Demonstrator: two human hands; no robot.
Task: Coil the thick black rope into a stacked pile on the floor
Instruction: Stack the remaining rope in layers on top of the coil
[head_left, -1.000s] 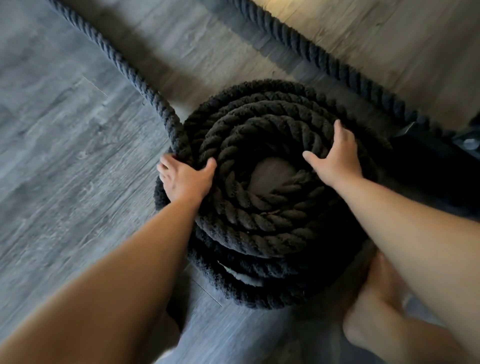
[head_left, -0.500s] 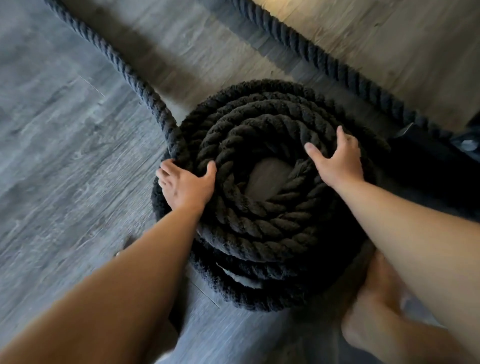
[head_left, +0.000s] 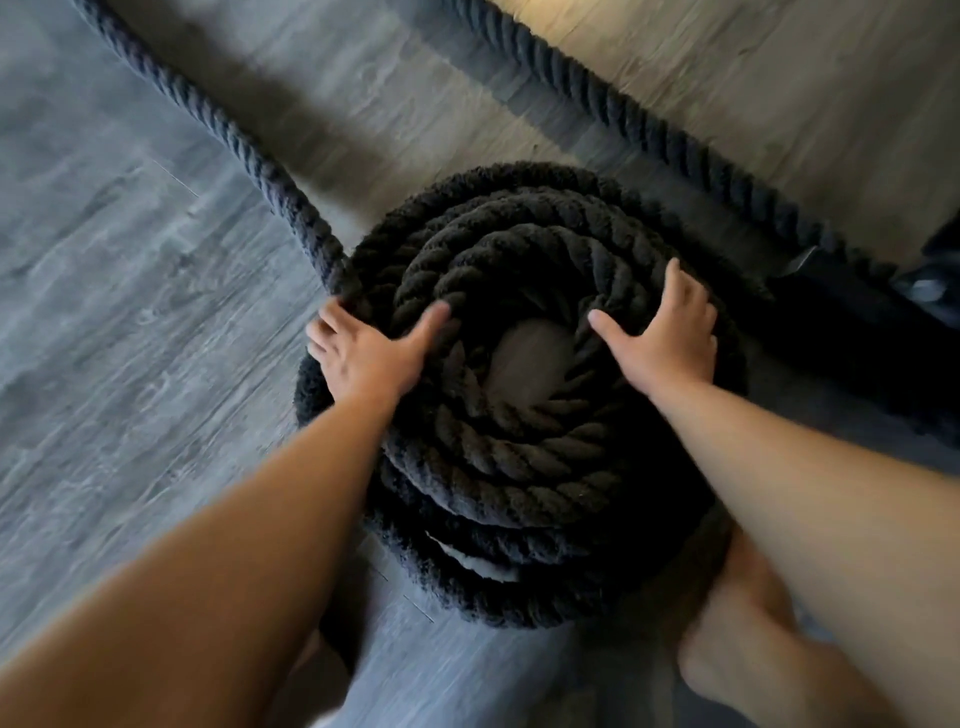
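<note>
Thick black rope (head_left: 519, 467) sits as a stacked coil on the grey plank floor (head_left: 130, 312), directly in front of the person.

Hard to read:
- Lower layers on the far and right sides are hidden under the top turns and lost in shadow, so the layer count is unclear.
- White patch (head_left: 472, 558) shows between two lower layers on the near side. Cannot tell what it is.
- Dark object (head_left: 857, 332) right of the coil is cut off by the frame edge and too dark to identify.
- Loose run (head_left: 218, 124) comes in from the far left and meets the coil's outer wall just beside the left hand. Its far end is out of frame.
- Second run (head_left: 623, 119) crosses the floor behind the coil, with neither end visible.
- Bare foot (head_left: 737, 623) at the coil's near right is partly covered by the right forearm.

Hands:
- Left hand (head_left: 363, 358) is palm down on the top turns at the coil's left side. Thumb is stretched wide toward the centre hole, fingers reach over the outer edge, tips blurred.
- Right hand (head_left: 670, 338) is palm down on the top turns at the right side. Thumb is splayed at the hole's inner rim and index finger is straight toward the far side. Other fingertips are hidden over the outer curve.
- Rope lies under both palms, not pinched.
</note>
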